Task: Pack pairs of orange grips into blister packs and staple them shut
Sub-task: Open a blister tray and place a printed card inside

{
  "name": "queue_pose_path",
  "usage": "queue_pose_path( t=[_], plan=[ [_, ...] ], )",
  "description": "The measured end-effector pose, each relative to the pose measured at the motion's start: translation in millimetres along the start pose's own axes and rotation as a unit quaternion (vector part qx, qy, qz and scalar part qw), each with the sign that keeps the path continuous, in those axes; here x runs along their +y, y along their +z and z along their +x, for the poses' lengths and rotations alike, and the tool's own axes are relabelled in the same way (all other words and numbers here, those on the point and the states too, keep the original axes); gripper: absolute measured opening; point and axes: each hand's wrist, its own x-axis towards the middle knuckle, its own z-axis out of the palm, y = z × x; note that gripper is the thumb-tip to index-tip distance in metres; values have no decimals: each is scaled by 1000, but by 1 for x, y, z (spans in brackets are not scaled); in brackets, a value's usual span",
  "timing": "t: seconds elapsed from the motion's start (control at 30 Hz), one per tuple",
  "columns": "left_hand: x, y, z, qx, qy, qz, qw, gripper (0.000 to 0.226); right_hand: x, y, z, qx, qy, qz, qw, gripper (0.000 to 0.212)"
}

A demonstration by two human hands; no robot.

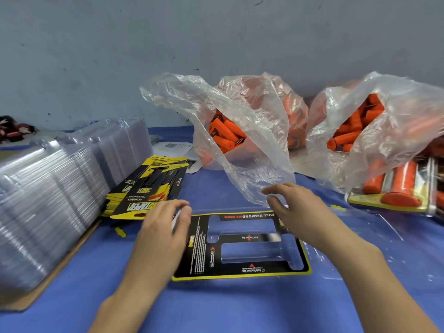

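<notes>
Blue cloth [216,308], grey wall [216,32]; right hand [295,207] grip apart, left hand [163,227] grip unclear.

Left grip [165,222]: bare hand.
Right grip [295,207]: bare hand.
Left forearm [129,280]: bare to frame edge.
Right forearm [360,267]: bare to frame edge.

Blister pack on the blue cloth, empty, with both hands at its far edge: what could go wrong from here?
1. The loose bag flap hangs right at the far edge of the blister pack, beside the right hand; it could get trapped when the pack is folded and stapled.
2. The left hand works close to the leaning card stack and might knock it over.
</notes>
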Motion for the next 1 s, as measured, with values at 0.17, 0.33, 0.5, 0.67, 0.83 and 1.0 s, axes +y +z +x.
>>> queue_pose_path(
  t=[0.17, 0.33, 0.5, 0.67, 0.83, 1.0],
  plan=[
    [-9, -17, -8, 3, 70, 8, 997, 18, -46, 13, -32, 1, -191, 1, 982, 22],
    [-15, -14, -32, -91, 222, 58, 969, 15, -43, 19, -64, -30, -271, -88, 958, 34],
    [-27, -13, -45, -154, 287, 116, 938, 30, -27, 24, -71, -45, -298, -187, 935, 38],
    [-28, -15, -43, -152, 304, 141, 930, 25, -20, 25, -71, -21, -309, -207, 928, 26],
    [-29, -14, -43, -155, 307, 158, 926, 18, -17, 24, -70, -30, -314, -222, 922, 24],
    [-34, -20, -41, -155, 294, 154, 930, 22, -14, 28, -70, -38, -302, -236, 923, 22]
  ],
)
